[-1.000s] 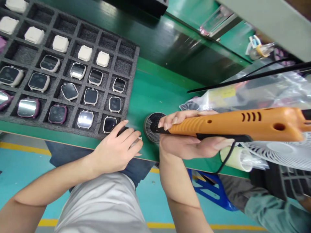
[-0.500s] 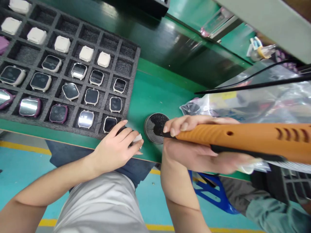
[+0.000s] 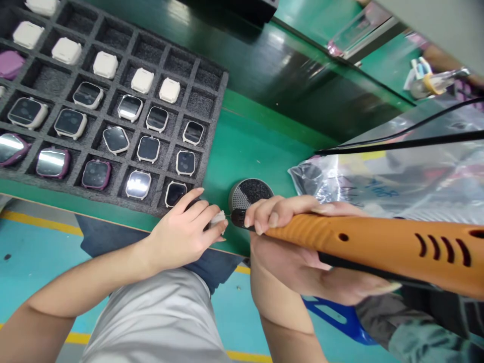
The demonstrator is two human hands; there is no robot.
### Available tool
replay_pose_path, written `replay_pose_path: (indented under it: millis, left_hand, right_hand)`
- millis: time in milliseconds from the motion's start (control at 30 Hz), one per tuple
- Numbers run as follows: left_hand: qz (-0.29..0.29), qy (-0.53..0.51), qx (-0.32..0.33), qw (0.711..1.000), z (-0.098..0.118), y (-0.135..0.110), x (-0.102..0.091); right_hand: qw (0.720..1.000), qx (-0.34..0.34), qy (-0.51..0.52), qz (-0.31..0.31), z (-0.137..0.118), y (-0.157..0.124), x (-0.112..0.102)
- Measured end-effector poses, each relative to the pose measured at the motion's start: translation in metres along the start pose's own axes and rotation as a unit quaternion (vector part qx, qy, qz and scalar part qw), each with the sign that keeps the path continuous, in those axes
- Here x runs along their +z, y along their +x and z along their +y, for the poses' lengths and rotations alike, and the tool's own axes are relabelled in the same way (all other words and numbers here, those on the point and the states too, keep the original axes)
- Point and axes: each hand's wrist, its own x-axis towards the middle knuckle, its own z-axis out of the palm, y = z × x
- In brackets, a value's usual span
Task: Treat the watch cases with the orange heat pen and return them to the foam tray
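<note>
My left hand (image 3: 185, 227) is closed round a smartwatch (image 3: 218, 218) at the table's front edge; its pale side shows past my fingertips and the rest is covered. In my right hand (image 3: 298, 247) is an orange electric screwdriver (image 3: 385, 242), lying nearly level with its black nose pointing left. The thin bit reaches the watch's pale side, though I cannot tell whether it sits in a screw. Just behind the nose is a round grey dish (image 3: 236, 194) with a dotted surface and dark small bits, perhaps screws, heaped on one side.
A grey foam tray (image 3: 223, 85) at left holds several smartwatches in cells, some face up, some white or purple side up. Clear plastic bags (image 3: 408, 176) and a black cable (image 3: 401, 143) lie at right. Another person's sleeve (image 3: 419, 338) and a blue stool (image 3: 340, 315) are below right.
The screwdriver's nose has moved left and toward me, from over the round dish to the watch in my left hand. My left hand keeps its hold.
</note>
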Motion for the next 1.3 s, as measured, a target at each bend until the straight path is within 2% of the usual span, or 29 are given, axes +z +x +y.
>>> replay_pose_path:
  millis: [300,533,733,1300]
  left_hand:
    - [0.007,-0.001,-0.004,1.0,0.002,0.002,0.001]
    - [0.014,-0.006,-0.006,1.0,0.002,0.003,-0.001]
    - [0.015,-0.004,-0.008,1.0,0.002,0.004,0.0]
    - [0.025,0.001,-0.002,1.0,0.002,0.003,-0.001]
  right_hand:
    - [1.0,0.001,-0.013,-0.018,-0.001,0.0,0.001]
    - [0.999,0.016,-0.018,0.028,-0.005,-0.002,0.009]
    - [1.0,0.011,-0.008,0.005,-0.008,-0.003,0.014]
    - [0.999,0.001,-0.016,0.028,-0.007,-0.004,0.012]
